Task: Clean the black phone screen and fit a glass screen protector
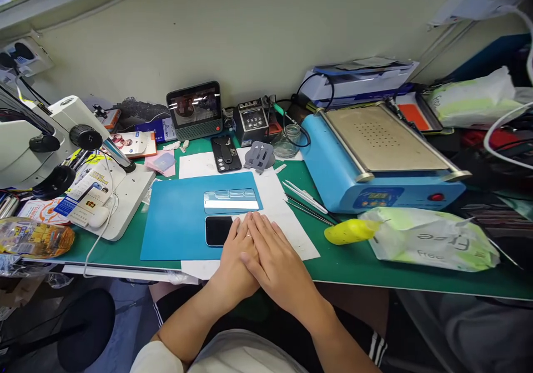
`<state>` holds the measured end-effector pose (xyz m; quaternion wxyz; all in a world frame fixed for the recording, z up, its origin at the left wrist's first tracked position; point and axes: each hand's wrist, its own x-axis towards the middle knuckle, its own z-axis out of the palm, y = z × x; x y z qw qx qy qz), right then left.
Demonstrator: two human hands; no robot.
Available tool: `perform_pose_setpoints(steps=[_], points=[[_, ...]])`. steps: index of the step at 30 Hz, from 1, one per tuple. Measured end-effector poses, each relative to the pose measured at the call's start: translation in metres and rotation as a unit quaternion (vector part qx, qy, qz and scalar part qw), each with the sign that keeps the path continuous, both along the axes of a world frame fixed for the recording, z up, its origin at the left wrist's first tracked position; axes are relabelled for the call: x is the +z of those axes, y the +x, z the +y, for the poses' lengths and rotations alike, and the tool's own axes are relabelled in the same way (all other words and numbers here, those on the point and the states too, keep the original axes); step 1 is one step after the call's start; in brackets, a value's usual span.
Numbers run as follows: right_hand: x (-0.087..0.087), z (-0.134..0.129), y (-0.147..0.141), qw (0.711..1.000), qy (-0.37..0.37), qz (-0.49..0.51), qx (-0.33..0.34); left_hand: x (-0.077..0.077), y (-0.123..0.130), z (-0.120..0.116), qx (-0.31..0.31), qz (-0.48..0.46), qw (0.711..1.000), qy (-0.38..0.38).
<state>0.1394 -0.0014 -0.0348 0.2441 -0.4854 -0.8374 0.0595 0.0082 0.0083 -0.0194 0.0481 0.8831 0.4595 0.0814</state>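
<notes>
My right hand (278, 259) rests across the back of my left hand (237, 265), fingers stretched out and lying flat. A ring shows on a finger of the left hand, whose fingers are also straight and partly covered. Under the fingertips is the right end of a smartphone (219, 231) with a dark screen; whether they touch it I cannot tell. Just beyond it, a clear glass panel (231, 201) with a white reflection lies on the blue mat (177, 217). Neither hand visibly grips anything.
A blue heating plate machine (333, 173) stands right, with a wipes pack (433, 240) and yellow bottle (347, 232) before it. Tweezers (308, 209) lie beside white paper (293, 223). A microscope (83, 134) stands left. Behind are a smart display (195, 106) and black phone back (225, 154).
</notes>
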Motion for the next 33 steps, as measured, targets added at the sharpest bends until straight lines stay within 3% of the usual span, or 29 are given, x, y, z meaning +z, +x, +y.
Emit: perform_pose_setpoints(steps=[11,17,24,33], points=[[0.011,0.005,-0.063,0.996,-0.023,-0.007,0.080,0.002,-0.066,-0.012,0.044,0.015,0.998,0.048],[0.019,0.003,-0.076,0.992,-0.030,-0.014,0.122,-0.002,-0.080,-0.023,0.066,0.018,0.994,0.082],[0.018,-0.008,-0.065,0.986,-0.023,0.008,0.163,-0.001,-0.073,-0.043,0.088,0.043,0.989,0.109],[0.013,-0.031,-0.023,0.994,-0.007,0.056,0.090,-0.002,-0.028,-0.045,0.037,0.106,0.984,0.142]])
